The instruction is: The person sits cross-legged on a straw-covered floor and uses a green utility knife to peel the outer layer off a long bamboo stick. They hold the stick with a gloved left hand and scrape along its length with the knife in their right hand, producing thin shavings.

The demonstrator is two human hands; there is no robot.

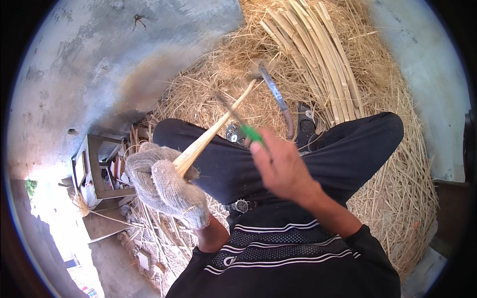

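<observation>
My left hand [166, 184], in a grey knitted glove, is closed around the near end of a pale split bamboo strip [203, 145]. The strip slants away from me and narrows toward its far tip, which reaches over the straw. In my bare right hand [285, 169] is a green-handled knife [252, 133], its fingers wrapped about the handle. Motion smears the thin blade, which points up and left, close to or across the strip; contact cannot be made out. A curved bar [274, 89], blue at the top and brownish at the lower end, lies beyond my hands near my feet.
Loose straw and shavings [397, 198] cover the floor. A bundle of long pale strips [323, 59] lies at the far right. Walls [114, 64] stand close at left and right. A wooden frame [97, 169] is at the left. A wristwatch [242, 205] rests at my lap.
</observation>
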